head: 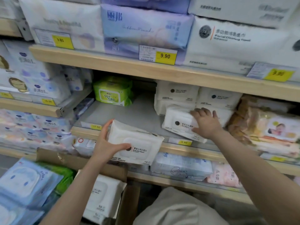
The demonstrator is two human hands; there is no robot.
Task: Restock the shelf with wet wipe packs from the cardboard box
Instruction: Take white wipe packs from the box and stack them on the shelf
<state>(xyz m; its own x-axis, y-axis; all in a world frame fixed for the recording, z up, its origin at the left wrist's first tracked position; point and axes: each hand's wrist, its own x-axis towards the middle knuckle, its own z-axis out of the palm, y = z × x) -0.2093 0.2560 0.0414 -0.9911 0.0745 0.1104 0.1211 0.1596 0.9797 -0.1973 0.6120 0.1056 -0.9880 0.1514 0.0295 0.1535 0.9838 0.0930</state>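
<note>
My left hand (107,143) gripped a white pack (138,143), long axis left-right; my right hand (206,122), fingers flat, pressed a tilted pack (180,122) overhanging the shelf (129,114) edge, bare room to its left.

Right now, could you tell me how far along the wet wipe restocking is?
Partly done. Two white stacks already stand at the back of the shelf. In hand: the right hand presses a white pack onto the shelf in front of them, and the left hand grips another pack. Left: the bare grey space beside them, and at least one pack in the cardboard box.
</note>
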